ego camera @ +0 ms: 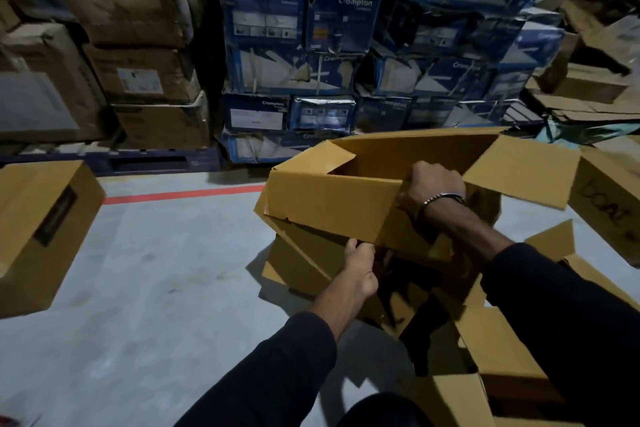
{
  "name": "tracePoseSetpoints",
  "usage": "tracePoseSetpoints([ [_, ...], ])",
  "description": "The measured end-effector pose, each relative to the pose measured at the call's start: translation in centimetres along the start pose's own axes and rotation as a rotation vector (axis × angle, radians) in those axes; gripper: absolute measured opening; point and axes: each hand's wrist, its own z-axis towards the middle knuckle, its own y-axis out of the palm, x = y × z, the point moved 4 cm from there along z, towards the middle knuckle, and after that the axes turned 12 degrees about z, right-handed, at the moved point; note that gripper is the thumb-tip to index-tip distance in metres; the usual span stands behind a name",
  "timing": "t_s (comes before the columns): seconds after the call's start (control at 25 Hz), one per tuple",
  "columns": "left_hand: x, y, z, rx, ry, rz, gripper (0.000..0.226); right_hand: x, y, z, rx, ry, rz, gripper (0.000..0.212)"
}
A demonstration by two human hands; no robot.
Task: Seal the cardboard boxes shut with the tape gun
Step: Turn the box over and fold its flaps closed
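Under the right hand (pixel 433 189), which has a metal bracelet (pixel 445 198) at the wrist, sits the open tan corrugated cardboard box (pixel 332 208), tilted on a heap of flattened tan cardboard (pixel 502 350) above the grey concrete floor (pixel 145 288). Right fingers curl over the box's near top edge, gripping the wall; the fingertips go inside the box and are hidden. The left hand (pixel 360 267) is at the lower near corner, thumb and fingers pinching the bottom edge of the same box. Flaps stick up and outward beyond the right knuckles, none folded down, so sealing has not begun. No tape gun visible anywhere in view. Judgement: the box looks empty and light, two hands shift it easily. The walls are thin single board and already creased and torn near the left fingertips, so it will flex and rack if held by one panel. Better hold is at the corners or along fold lines, where the board is stiffest; avoid pulling on the torn lower edge. The surface looks dry and matte, so slip is unlikely. A closed tan box (pixel 41 232) sits well left of the left hand; stacked blue printed cartons (pixel 298 45) stand beyond the fingers.
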Motion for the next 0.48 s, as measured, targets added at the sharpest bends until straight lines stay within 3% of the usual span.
tracePoseSetpoints([
  [0.08, 1.1, 0.4, -1.5, -0.062, 0.037, -0.086, 0.027, -3.2, -2.5, -2.2, 0.103, -0.086, -0.096, 0.012],
  [0.16, 2.5, -0.5, -3.3, -0.102, 0.025, -0.108, 0.034, -6.6, -4.9, -4.9, 0.156, -0.163, -0.142, 0.002],
  [0.32, 5.4, -5.1, 1.2, -0.166, 0.055, -0.061, 0.042, -12.0, -9.5, -9.9, 0.267, -0.262, -0.176, 0.006],
  [0.48, 14.8, -7.6, -15.8, -0.275, 0.234, -0.022, 0.024, -18.1, -12.2, -14.2, 0.362, -0.398, -0.131, 0.007],
])
